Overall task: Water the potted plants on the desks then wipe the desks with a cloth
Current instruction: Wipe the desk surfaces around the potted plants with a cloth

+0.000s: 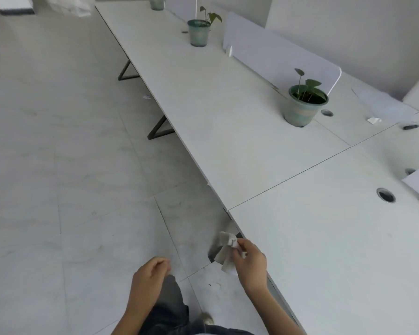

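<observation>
A long row of white desks (228,131) runs from the top middle to the lower right. On it stand three green pots: the nearest potted plant (302,105), a second potted plant (199,32) farther back, and a third pot (157,2) at the top edge. My right hand (250,264) is beside the near desk's front edge, shut on a crumpled white cloth (226,252) that hangs over the floor. My left hand (149,276) is low over my leg, fingers curled, with nothing in it.
A white divider panel (276,54) stands behind the plants. Round cable holes (385,195) dot the desktops. A small paper scrap (373,120) lies on the far desk. Dark metal desk legs (159,130) stick out over the grey tiled floor at left.
</observation>
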Tool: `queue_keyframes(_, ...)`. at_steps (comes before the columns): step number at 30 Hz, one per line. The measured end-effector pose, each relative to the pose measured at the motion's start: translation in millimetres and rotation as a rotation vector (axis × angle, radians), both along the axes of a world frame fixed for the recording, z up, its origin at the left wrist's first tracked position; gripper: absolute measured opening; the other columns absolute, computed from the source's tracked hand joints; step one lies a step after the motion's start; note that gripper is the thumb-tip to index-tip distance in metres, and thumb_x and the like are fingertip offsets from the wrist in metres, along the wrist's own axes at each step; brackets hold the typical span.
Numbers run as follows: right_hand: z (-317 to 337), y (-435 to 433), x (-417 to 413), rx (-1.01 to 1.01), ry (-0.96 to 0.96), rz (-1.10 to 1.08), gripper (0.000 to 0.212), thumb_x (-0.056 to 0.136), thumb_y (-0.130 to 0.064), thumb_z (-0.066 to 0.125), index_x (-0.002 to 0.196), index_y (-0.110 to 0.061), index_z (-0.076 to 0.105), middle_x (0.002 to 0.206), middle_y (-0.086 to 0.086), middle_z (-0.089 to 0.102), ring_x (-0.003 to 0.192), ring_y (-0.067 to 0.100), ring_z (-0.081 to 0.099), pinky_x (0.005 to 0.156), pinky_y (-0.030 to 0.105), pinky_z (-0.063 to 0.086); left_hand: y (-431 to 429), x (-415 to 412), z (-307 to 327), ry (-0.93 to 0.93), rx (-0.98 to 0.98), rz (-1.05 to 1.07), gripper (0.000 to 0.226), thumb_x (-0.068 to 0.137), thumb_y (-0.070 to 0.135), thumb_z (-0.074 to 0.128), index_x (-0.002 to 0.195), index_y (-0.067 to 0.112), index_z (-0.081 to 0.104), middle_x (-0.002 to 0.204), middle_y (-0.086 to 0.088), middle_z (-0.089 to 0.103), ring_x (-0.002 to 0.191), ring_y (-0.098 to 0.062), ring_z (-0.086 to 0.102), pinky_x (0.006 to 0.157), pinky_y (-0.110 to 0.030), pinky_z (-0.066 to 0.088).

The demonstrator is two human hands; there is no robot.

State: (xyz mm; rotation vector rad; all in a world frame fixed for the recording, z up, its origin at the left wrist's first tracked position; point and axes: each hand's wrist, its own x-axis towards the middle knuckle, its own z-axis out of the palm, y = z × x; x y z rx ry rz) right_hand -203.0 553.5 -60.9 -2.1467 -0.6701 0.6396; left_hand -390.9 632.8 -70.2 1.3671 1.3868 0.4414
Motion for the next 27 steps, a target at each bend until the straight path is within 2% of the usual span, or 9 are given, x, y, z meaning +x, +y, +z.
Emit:
queue_keyframes(4,-7.0,57.4,29.4,0.026,0.037,-0.099,0.013,0.087,-0.014,0.056,0.09,-0.009,0.067,0.081,0.002,0.064,0.082,0.022,0.059,0.066,0.026,0.041,73.8,34.0,-7.3,0.012,0.013,-0.029,0.018,0.092,0.01,0.049,0.081,0.013,0.063,0.08,-0.002,0.066,0.077,-0.016,0.061,0.064,-0.015,0.039)
queue_keyframes(6,-8.0,91.5,43.8,0.057,0.05,-0.171,0.013,0.087,-0.014,0.056,0.089,-0.01,0.068,0.083,0.003,0.066,0.081,0.022,0.059,0.066,0.025,0.041,115.2,53.9,-10.4,0.015,0.02,-0.113,0.021,0.092,0.01,0.049,0.076,0.016,0.062,0.079,-0.001,0.066,0.076,-0.015,0.061,0.063,-0.015,0.039)
queue_keyframes(9,-8.0,145.1,62.7,0.108,0.097,-0.318,0.014,0.087,-0.019,0.057,0.076,-0.015,0.065,0.079,0.007,0.068,0.078,0.022,0.06,0.066,0.027,0.042,188.7,81.0,-5.8,0.012,0.04,-0.223,0.024,0.091,0.011,0.05,0.071,0.017,0.061,0.078,-0.002,0.067,0.078,-0.018,0.061,0.063,-0.018,0.04)
queue_keyframes(13,4.2,214.6,84.0,0.178,0.118,-0.47,0.023,0.086,-0.02,0.059,0.066,-0.032,0.057,0.072,-0.005,0.064,0.075,0.011,0.058,0.059,0.014,0.04,291.8,109.9,12.7,-0.015,0.09,-0.278,0.022,0.091,0.01,0.05,0.074,0.014,0.064,0.08,-0.002,0.068,0.081,-0.018,0.062,0.068,-0.022,0.041)
queue_keyframes(16,8.4,256.6,98.3,0.199,0.12,-0.596,0.016,0.086,-0.017,0.059,0.073,-0.027,0.06,0.075,-0.004,0.064,0.078,0.016,0.058,0.06,0.016,0.04,349.2,129.4,14.7,-0.042,0.086,-0.305,0.021,0.09,0.008,0.051,0.076,0.014,0.065,0.079,-0.002,0.069,0.083,-0.022,0.063,0.073,-0.03,0.042)
queue_keyframes(21,12.9,283.3,127.9,0.193,0.052,-0.777,0.005,0.086,-0.016,0.059,0.083,-0.019,0.062,0.082,0.0,0.062,0.081,0.017,0.056,0.061,0.014,0.038,398.8,171.3,9.9,-0.019,0.039,-0.437,0.023,0.091,0.008,0.051,0.075,0.018,0.063,0.079,-0.001,0.069,0.084,-0.025,0.063,0.075,-0.033,0.044)
queue_keyframes(25,13.8,285.1,163.7,0.158,-0.019,-0.887,0.014,0.088,-0.011,0.056,0.095,-0.005,0.066,0.088,0.003,0.061,0.082,0.018,0.054,0.06,0.008,0.034,421.3,226.8,19.6,-0.059,0.107,-0.55,0.018,0.092,0.01,0.049,0.082,0.016,0.063,0.083,0.002,0.067,0.084,-0.022,0.062,0.068,-0.022,0.043)
queue_keyframes(27,12.9,283.4,183.4,0.149,-0.047,-0.935,0.015,0.088,-0.011,0.055,0.096,-0.004,0.066,0.09,0.003,0.061,0.083,0.017,0.053,0.06,0.008,0.034,429.7,258.0,21.4,-0.074,0.16,-0.595,0.014,0.092,0.013,0.05,0.088,0.013,0.064,0.084,0.001,0.066,0.085,-0.022,0.062,0.069,-0.023,0.043)
